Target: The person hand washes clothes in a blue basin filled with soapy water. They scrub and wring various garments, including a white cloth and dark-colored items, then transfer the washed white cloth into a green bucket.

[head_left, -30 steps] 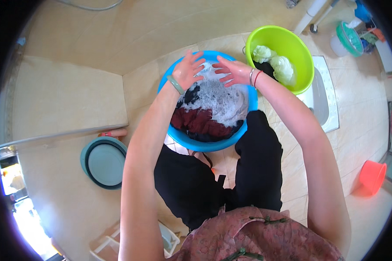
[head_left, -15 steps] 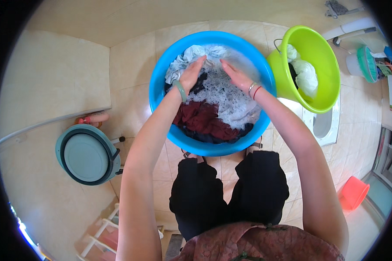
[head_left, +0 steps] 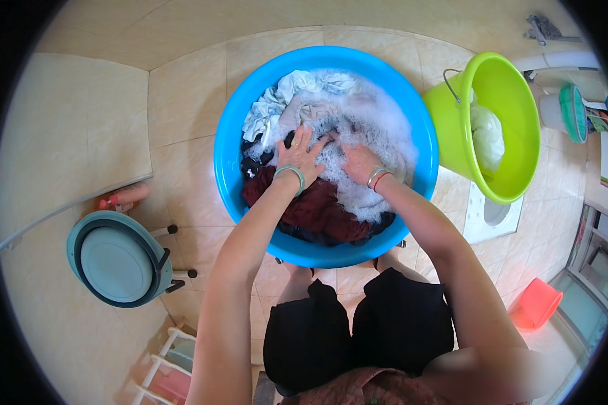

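In the head view, a large round blue basin [head_left: 225, 162] is seen on the tiled floor [head_left: 189, 162], set in front of the person's feet and filled with soaking laundry and white suds [head_left: 385, 118]. The left hand [head_left: 300, 158] is laid palm down over the middle of the basin, its fingers fanned wide on dark wet cloth and foam, just above a maroon garment [head_left: 321, 209]. The right hand [head_left: 361, 164] is placed just beside it, with a narrow gap left between the two; its fingertips are sunk in the suds, so whether any cloth is gripped there cannot be told. A green bangle [head_left: 290, 173] is worn on the left wrist, a silver bangle and a red cord on the right. A pale blue garment [head_left: 267, 111] is bunched along the basin's upper left wall. Just right of the basin, a lime-green bucket [head_left: 452, 135] with a wire handle is seen, in which a white cloth [head_left: 486, 138] is held. Farther off, a teal collapsible basin [head_left: 115, 263] is seen at the left, and a coral-red tub [head_left: 537, 304] at the lower right.
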Demonstrator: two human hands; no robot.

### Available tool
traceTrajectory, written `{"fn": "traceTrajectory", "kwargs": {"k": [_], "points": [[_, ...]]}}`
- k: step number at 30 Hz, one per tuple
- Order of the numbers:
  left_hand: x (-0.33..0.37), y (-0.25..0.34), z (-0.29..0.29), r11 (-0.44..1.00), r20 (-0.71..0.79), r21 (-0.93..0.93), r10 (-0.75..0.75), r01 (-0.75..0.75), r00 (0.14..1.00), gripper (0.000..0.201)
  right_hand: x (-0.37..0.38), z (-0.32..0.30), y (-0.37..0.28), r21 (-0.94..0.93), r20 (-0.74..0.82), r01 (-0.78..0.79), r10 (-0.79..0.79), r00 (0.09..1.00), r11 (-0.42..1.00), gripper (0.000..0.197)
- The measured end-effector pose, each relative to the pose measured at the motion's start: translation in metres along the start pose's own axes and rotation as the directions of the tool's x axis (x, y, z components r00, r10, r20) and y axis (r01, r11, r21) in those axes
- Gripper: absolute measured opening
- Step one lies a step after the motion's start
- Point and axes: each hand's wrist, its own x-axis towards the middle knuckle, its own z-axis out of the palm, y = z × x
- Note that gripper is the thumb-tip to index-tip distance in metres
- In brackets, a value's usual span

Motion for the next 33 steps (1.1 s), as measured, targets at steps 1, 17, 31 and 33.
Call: {"fn": "traceTrajectory", "kwargs": {"k": [1,17,31,33], "points": [[0.002,-0.002,0.001,1.000,0.010,-0.013,-0.007,0.007,1.000,0.065,0.003,-0.001,0.001,0.035,0.038,0.006,-0.008,0.999,0.999,0.047],[-0.044,-0.007,0.007,0.768,-0.251,-0.620,-0.002,-0.160,0.968,0.049,-0.014,0.005,0.017,0.584,-0.315,0.079,0.136,0.939,0.808,0.030],[-0.140,-0.001,-0.042,0.702,-0.359,-0.560,0.274,-0.441,0.892,0.039,-0.119,0.006,-0.016,0.852,-0.337,0.239,0.140,0.931,0.465,0.031],[-0.142,-0.008,-0.032,0.719,-0.345,-0.528,0.305,-0.452,0.888,0.039,-0.116,0.013,-0.017,0.851,-0.310,0.214,0.129,0.942,0.480,0.036]]}}
